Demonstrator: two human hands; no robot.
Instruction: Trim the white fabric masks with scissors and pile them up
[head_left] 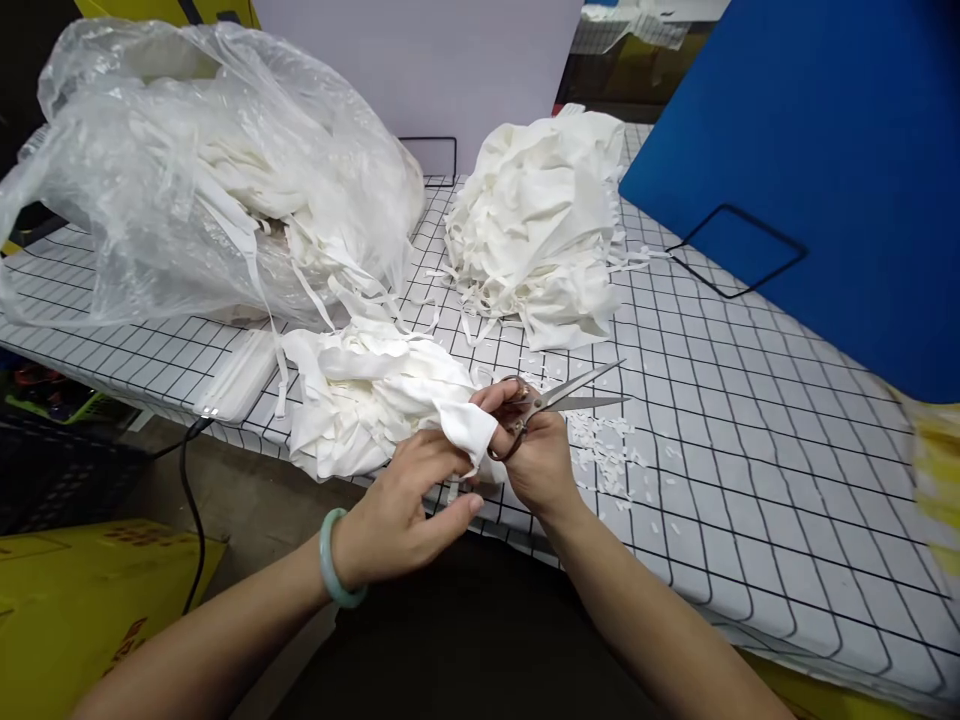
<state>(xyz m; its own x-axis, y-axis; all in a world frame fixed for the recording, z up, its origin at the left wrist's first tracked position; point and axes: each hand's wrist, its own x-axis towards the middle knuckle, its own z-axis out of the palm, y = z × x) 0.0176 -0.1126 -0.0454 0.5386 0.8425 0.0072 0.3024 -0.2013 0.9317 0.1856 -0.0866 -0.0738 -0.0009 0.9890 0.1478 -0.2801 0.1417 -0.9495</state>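
Note:
A pair of scissors [556, 398] with dark handles is in my right hand [541, 460]; its blades are parted and point right, away from the cloth. My left hand [409, 505], with a pale green bangle at the wrist, has its fingers closed on the edge of a white cloth piece [466, 428]. Fingertips of my right hand also touch that edge. The piece runs into a crumpled heap of white cloth [360, 400] at the table's near edge. Small white clippings [607, 450] lie scattered right of the scissors.
A clear plastic bag [187, 170] filled with white cloth strips stands at the back left. Behind my hands rises a pile of white cloth [536, 230]. Blue [825, 180] and pale panels [420, 70] with black wire stands border the checked table [750, 480]. A black cable [191, 510] hangs over the left edge.

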